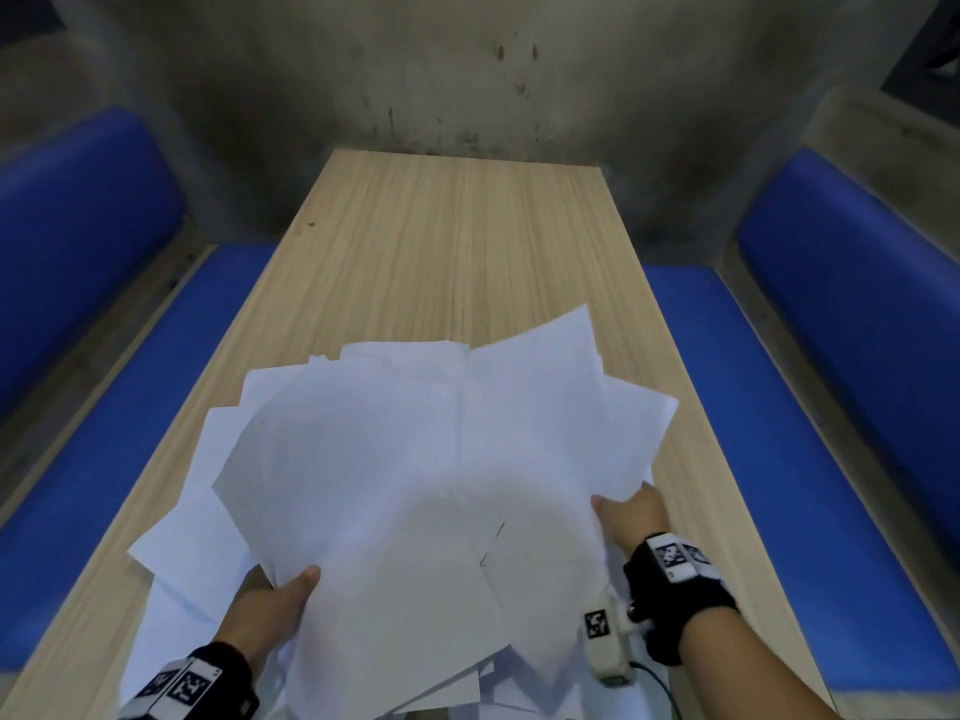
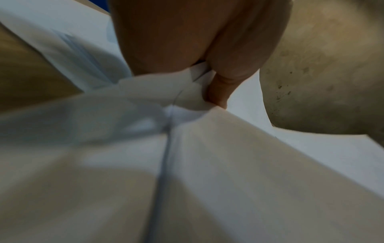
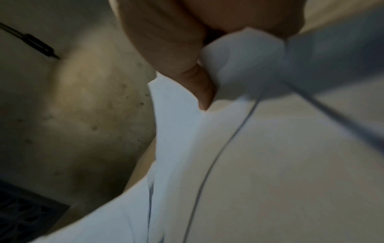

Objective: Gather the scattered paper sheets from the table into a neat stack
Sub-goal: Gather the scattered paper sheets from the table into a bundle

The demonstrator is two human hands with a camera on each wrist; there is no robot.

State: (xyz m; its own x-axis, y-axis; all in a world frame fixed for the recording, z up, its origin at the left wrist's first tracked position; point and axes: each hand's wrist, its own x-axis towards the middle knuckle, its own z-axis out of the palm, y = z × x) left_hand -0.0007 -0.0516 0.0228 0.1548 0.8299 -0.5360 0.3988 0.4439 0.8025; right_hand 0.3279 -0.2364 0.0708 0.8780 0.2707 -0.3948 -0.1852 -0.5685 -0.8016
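Wood-grain counter: your left hand and right hand each grip the splayed paper sheets; square their edges next.

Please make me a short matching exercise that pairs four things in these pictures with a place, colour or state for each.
Things:
1. paper sheets
2. left hand
3. right hand
4. bench cushions

Descriptions:
A. blue, on both sides of the wooden table
B. grips the pile's near left edge
C. white, fanned out unevenly
D. grips the pile's right edge

Pairs: 1-C, 2-B, 3-D, 4-A
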